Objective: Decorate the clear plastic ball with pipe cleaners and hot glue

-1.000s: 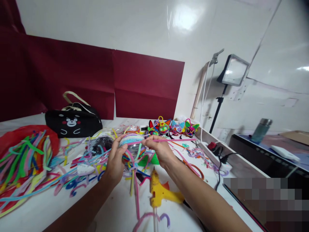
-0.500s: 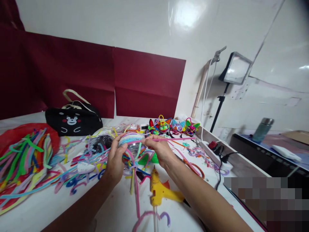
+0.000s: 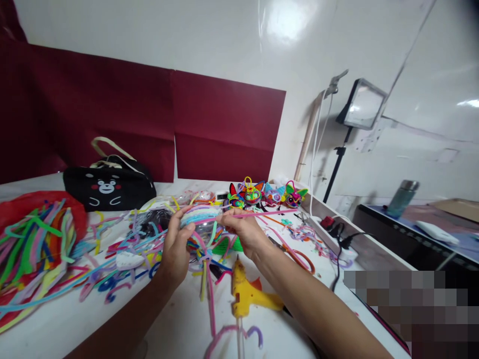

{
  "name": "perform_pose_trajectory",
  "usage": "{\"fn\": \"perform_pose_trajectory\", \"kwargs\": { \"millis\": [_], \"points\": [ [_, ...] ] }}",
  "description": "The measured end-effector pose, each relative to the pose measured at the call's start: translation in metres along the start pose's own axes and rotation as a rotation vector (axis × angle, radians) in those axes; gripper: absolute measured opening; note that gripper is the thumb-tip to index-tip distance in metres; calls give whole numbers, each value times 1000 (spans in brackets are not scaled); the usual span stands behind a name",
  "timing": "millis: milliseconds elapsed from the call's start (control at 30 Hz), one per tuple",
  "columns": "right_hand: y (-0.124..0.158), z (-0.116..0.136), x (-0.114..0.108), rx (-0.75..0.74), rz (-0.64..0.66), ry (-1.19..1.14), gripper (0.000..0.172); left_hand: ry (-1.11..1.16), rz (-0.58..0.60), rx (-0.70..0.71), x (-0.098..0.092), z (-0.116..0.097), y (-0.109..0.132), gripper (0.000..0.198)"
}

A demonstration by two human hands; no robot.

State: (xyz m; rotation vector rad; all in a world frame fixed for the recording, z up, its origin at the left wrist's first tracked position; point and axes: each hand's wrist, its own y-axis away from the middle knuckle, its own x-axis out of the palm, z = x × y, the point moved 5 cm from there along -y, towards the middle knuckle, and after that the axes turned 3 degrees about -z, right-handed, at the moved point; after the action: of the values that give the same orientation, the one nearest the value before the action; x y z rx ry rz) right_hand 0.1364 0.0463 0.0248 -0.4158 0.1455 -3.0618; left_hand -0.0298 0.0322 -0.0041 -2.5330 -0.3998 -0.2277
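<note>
My left hand grips the left side of a clear rounded shell wrapped in rows of white, light blue and pink pipe cleaner. My right hand pinches a pink pipe cleaner against the shell's right side, and its free end sticks out to the right. Below the hands, a yellow hot glue gun lies on the white table, a clear glue stick coming out of its rear. Loose pink and yellow pipe cleaners lie just under the shell.
Loose pipe cleaners fill a red bag at left, near a black bag. Several finished colourful animal heads stand at the back. Orange-handled scissors lie at right, beside a power strip with cables.
The view has shifted slightly. Both hands keep their hold on the shell and the pink pipe cleaner, with little visible movement.
</note>
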Motion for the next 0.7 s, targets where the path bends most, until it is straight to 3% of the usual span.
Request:
{"fn": "perform_pose_trajectory", "kwargs": {
  "millis": [333, 500, 700],
  "points": [
    [3, -4, 2, 105, -21, -78, 46, 64, -49, -139, 2, -5, 3, 49],
    [3, -7, 5, 133, 12, -129, 49, 49, -51, -169, 4, -9, 4, 50],
    [2, -10, 9, 151, 45, -190, 53, 30, -56, -117, 2, -8, 4, 42]
  ]
}}
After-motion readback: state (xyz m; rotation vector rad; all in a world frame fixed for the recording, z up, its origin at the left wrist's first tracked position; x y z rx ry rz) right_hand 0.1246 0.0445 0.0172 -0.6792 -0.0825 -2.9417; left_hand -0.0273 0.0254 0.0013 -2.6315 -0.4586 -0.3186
